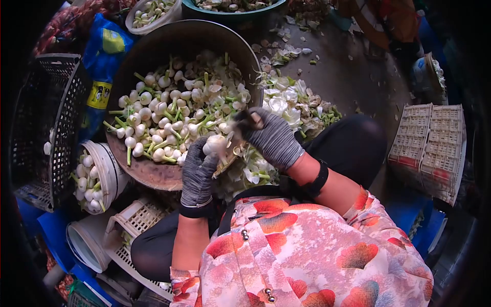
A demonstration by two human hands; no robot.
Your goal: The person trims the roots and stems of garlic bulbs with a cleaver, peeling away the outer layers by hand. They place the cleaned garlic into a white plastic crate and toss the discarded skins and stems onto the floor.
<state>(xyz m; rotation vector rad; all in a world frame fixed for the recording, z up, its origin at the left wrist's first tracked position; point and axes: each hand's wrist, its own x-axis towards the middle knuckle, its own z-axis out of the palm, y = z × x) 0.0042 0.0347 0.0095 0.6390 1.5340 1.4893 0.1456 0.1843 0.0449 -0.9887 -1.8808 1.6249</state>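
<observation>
My left hand (198, 171), in a grey striped glove, grips a white garlic bulb (215, 145) over the near rim of a wide metal basin (148, 174). My right hand (273, 137), gloved the same way, is closed just to the right of that bulb. Its fingertips are smeared by motion, and I cannot make out the dark thing at them. Many garlic bulbs (163, 110) with short green stems lie in the basin, with loose peelings (217, 87) on their right side. More peelings (279, 105) are heaped on the floor beside the basin, under my right hand.
Left of the basin are a black crate (64, 128), a blue bag (105, 61) and a white bucket (110, 171) of garlic. A white basket (146, 217) sits by my left knee. White crates (429, 140) stand at right. Two tubs, one teal (235, 15), are behind the basin.
</observation>
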